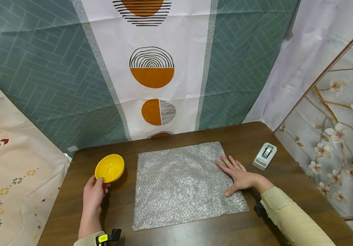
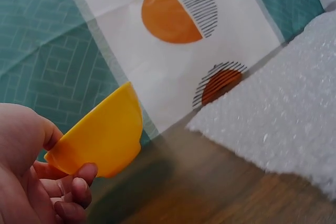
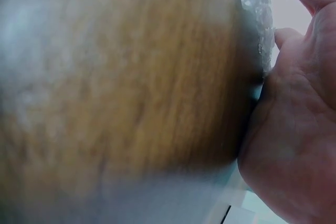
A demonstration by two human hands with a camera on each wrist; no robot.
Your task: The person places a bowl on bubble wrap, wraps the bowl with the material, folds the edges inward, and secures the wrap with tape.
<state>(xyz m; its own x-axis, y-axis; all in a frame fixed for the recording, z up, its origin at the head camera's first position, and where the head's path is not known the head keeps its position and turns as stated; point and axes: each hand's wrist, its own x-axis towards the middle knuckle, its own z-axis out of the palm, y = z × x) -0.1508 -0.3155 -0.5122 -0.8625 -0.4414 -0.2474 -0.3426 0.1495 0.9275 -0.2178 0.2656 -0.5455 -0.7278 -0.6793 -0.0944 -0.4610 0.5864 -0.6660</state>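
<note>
well, brown table [image 1: 121, 205] before teal-and-white cloth [image 1: 187, 65]

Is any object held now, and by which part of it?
The left hand grips the yellow bowl by its rim; the right hand is spread over the bubble wrap, holding nothing.

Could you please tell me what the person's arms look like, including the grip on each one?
Left grip and right grip are bare hands without gloves. The left sleeve and right sleeve are pale beige. At the left wrist sit a yellow label and a black device; another black part shows beside the right cuff.
</note>
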